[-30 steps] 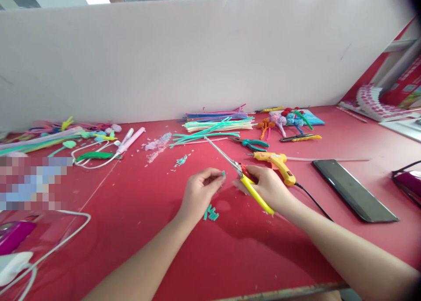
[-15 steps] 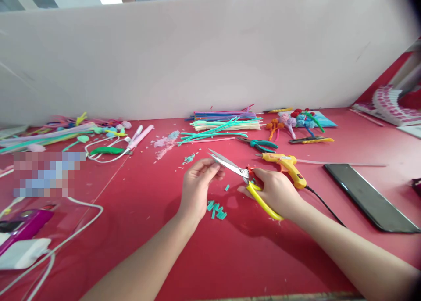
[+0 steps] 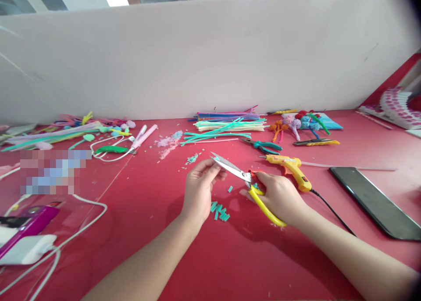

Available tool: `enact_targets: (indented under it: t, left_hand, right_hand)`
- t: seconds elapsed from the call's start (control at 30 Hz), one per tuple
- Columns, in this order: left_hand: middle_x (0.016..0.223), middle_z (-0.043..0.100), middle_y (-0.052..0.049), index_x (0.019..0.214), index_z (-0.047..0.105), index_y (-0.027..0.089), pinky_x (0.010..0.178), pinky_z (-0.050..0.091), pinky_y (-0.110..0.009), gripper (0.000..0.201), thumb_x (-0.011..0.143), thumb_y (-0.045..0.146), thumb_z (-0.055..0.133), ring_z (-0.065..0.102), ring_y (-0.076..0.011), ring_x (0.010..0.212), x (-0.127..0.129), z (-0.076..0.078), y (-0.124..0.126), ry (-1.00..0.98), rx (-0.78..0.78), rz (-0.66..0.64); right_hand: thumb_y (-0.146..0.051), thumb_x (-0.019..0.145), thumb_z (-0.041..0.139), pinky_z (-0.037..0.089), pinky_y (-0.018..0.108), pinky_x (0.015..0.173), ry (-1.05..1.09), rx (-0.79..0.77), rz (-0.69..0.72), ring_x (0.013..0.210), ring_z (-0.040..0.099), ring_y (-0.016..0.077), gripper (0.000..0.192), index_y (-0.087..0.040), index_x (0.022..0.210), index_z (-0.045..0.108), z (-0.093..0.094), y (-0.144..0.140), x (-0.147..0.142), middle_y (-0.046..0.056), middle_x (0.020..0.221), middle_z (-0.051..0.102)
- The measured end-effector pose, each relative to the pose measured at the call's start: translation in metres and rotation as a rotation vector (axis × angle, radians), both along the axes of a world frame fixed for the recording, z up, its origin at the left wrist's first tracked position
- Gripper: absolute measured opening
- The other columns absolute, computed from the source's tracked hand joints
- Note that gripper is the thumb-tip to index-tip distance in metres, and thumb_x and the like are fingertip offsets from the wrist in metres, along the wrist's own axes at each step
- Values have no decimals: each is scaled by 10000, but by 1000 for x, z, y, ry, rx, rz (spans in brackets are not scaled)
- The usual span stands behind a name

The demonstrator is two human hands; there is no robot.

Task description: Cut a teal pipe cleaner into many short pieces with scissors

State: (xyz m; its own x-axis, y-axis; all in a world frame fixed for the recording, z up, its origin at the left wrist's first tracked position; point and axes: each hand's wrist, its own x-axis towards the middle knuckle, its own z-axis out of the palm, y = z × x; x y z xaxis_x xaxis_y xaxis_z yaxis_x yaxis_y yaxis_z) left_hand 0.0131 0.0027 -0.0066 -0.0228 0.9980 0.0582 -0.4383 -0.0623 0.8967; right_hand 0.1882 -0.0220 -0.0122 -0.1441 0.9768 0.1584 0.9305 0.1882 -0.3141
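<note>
My right hand (image 3: pixel 279 198) is wrapped round the yellow handles of a pair of scissors (image 3: pixel 235 169), whose blades are slightly apart and point up to the left. At the blades, the thumb and fingers of my left hand (image 3: pixel 202 182) are pinched on a small teal pipe cleaner piece (image 3: pixel 217 159), mostly hidden by fingers and metal. Below, on the red table, lies a little pile of cut teal pieces (image 3: pixel 219 211). One loose teal piece (image 3: pixel 230 189) rests apart from it. Teal fluff trimmings (image 3: pixel 191 159) are scattered beyond my left hand.
Bundled pipe cleaners (image 3: pixel 230 125) lie at the back, with pliers (image 3: pixel 263 146) in front. To the right are a yellow glue gun (image 3: pixel 291 167), a phone (image 3: pixel 375 202) and a craft knife (image 3: pixel 315 142). A pink hair straightener (image 3: pixel 144 137) and white cables (image 3: pixel 98 204) occupy the left.
The whole view has shifted slightly, so everything appears a little further right. Both hands keep nearly the same pose at the scissors.
</note>
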Motion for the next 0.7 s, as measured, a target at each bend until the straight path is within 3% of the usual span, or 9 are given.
enact_targets:
  t: [0.7]
  left_hand:
    - [696,623,-12,764,624,158,644,454,-231,100,679,212,624,571,-100,643,-2,0,1,-7,-12,-13]
  right_hand:
    - [-535,737,411,176,237,446,-24,19,6,435,364,96,356,-196,636,450,-9,0,2,-7,492,466]
